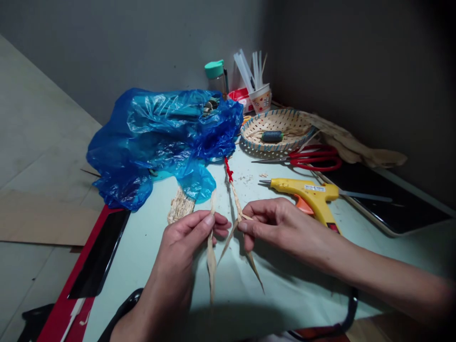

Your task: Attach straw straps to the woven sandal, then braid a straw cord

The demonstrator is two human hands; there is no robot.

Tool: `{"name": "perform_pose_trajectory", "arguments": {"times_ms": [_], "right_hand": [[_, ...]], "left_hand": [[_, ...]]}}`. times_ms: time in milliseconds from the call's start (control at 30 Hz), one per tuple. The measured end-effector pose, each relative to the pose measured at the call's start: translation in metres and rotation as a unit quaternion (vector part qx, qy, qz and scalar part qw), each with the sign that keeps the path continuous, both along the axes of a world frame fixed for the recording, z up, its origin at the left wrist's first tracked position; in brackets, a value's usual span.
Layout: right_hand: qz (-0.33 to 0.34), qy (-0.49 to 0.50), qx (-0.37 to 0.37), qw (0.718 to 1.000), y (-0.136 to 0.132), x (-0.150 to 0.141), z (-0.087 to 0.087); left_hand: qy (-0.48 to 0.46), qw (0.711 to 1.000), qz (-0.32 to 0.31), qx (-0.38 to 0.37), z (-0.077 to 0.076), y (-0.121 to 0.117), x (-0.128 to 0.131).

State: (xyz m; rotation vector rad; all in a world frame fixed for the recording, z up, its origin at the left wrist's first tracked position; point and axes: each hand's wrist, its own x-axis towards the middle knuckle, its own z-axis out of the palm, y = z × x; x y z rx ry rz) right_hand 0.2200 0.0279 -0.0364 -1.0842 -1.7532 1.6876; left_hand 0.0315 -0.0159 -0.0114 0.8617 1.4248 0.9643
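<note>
My left hand (188,237) pinches a long dried straw strip (211,256) between thumb and fingers, the strip hanging down toward me. My right hand (276,223) pinches a twisted straw cord (238,209) that runs up the table to a red tied end (228,169); loose strip ends splay below my fingers. Both hands hover just above the pale green table (278,289), a few centimetres apart. A woven straw piece (180,205) lies just beyond my left hand.
A crumpled blue plastic bag (160,137) fills the back left. A yellow glue gun (309,194) lies right of my hand. Red scissors (313,157) rest by a woven basket (276,124) holding a dark spool. A cup of glue sticks (261,97) stands behind.
</note>
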Motion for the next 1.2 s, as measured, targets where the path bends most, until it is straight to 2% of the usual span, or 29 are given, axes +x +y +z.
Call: {"name": "perform_pose_trajectory", "arguments": {"times_ms": [100,167,267,367,567,733,967,1067,1200], "right_hand": [[0.001,0.001,0.001,1.0,-0.001,0.001,0.0],[0.0,0.008,0.004,1.0,-0.001,0.001,-0.001],[0.0,0.022,0.012,1.0,-0.001,0.0,-0.002],[0.01,0.023,0.009,1.0,0.0,0.001,-0.002],[0.023,-0.01,-0.005,1.0,0.0,0.003,-0.003],[0.027,-0.034,0.019,0.999,-0.002,0.002,0.0],[0.03,-0.043,0.041,0.998,-0.002,0.001,0.002],[0.025,-0.058,0.052,0.997,-0.003,0.002,0.002],[0.02,-0.069,0.063,0.995,-0.002,0.002,0.004]], "left_hand": [[-0.021,1.0,0.009,0.013,0.002,-0.001,0.002],[-0.08,0.997,0.002,0.01,0.002,-0.001,0.006],[-0.209,0.977,-0.031,-0.023,0.0,-0.002,0.016],[-0.245,0.968,-0.044,-0.024,-0.002,-0.003,0.024],[-0.14,0.99,-0.008,-0.035,-0.004,-0.006,0.026],[-0.098,0.995,0.028,0.001,-0.014,-0.004,0.023],[-0.091,0.994,-0.065,-0.008,-0.016,0.001,0.021],[-0.082,0.994,-0.073,-0.009,-0.015,0.001,0.021],[-0.006,0.998,-0.069,-0.011,-0.014,0.003,0.021]]}}
